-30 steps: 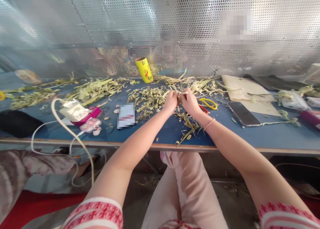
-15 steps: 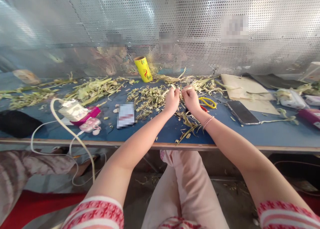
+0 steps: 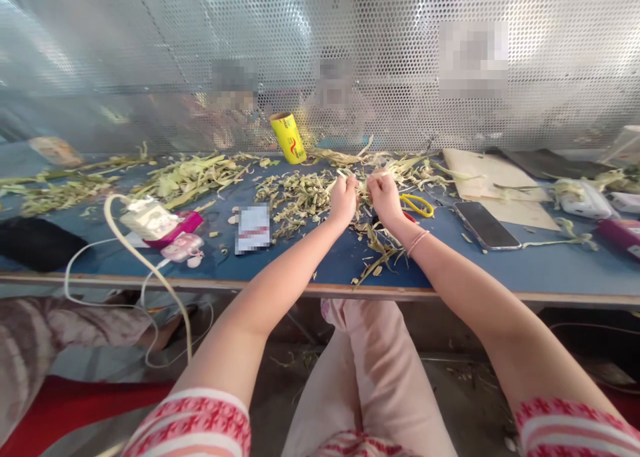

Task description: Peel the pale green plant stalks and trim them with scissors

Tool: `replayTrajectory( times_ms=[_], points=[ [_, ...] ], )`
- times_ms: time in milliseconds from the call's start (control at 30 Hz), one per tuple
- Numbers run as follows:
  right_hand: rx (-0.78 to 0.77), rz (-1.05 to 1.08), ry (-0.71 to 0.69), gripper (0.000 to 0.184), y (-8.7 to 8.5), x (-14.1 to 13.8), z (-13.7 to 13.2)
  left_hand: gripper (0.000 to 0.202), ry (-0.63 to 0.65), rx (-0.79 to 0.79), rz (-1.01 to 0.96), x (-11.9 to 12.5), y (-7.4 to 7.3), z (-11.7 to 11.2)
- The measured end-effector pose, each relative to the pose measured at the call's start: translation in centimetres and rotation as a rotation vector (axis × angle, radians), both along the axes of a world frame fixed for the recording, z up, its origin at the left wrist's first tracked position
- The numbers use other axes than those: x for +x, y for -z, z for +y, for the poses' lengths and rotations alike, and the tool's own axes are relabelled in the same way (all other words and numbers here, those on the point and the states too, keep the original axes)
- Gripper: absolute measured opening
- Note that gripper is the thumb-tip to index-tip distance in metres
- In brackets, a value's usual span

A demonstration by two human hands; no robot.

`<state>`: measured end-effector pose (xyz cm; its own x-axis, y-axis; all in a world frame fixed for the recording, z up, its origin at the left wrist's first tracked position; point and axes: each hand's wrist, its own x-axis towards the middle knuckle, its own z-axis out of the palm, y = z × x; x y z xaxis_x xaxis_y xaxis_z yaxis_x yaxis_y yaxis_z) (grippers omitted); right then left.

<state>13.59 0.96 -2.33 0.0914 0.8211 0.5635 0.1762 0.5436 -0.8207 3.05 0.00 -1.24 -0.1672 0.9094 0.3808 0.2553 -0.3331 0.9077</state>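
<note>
My left hand [image 3: 343,200] and my right hand [image 3: 385,196] are close together over the blue table [image 3: 320,265], both with fingers curled. Between their fingertips they pinch a pale leaf strip [image 3: 362,182]. Just beyond the hands lies a heap of chopped green-yellow leaf pieces [image 3: 300,195]. Loose strips [image 3: 381,250] lie under my right wrist, which wears a thin bracelet. Yellow-handled scissors [image 3: 418,205] rest right of my right hand.
A dark phone [image 3: 486,225] lies on the right near cardboard sheets [image 3: 495,176]. A yellow roll [image 3: 289,138] stands at the back by the perforated metal screen [image 3: 350,50]. A white charger with cables [image 3: 148,220] and pink items sit left. Long leaves [image 3: 190,175] spread at back left.
Both hands moved a little farther from me toward the leaf heap and stayed pinched on the strip; the strip shows less between the fingers than one second ago.
</note>
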Motion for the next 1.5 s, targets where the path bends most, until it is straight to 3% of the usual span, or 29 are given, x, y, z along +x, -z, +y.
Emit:
replayTrajectory(
  times_ms=[133,267,433,733,1067,1500],
  points=[
    [0.010,-0.023,0.018,0.019,-0.1,-0.3,-0.4,0.036,-0.027,0.011,-0.047,-0.3,0.6,0.9],
    [0.008,-0.024,0.033,0.020,0.3,-0.3,0.0,0.033,-0.020,0.034,0.008,-0.6,0.1,0.6],
    [-0.061,-0.045,-0.029,0.030,0.8,-0.1,0.3,0.032,0.033,0.053,0.054,-0.8,-0.4,0.0],
    [-0.120,0.003,-0.045,0.036,0.3,0.5,-0.2,0.030,0.218,-0.011,0.052,-0.7,0.4,0.6],
    [-0.063,0.084,-0.104,0.042,-0.2,0.3,-0.5,0.031,0.183,0.118,0.158,-0.6,-0.4,-0.3],
    [-0.045,0.049,-0.015,0.025,-0.5,0.6,-1.0,0.032,0.301,0.257,0.313,-1.1,-1.6,-1.5]
  ],
)
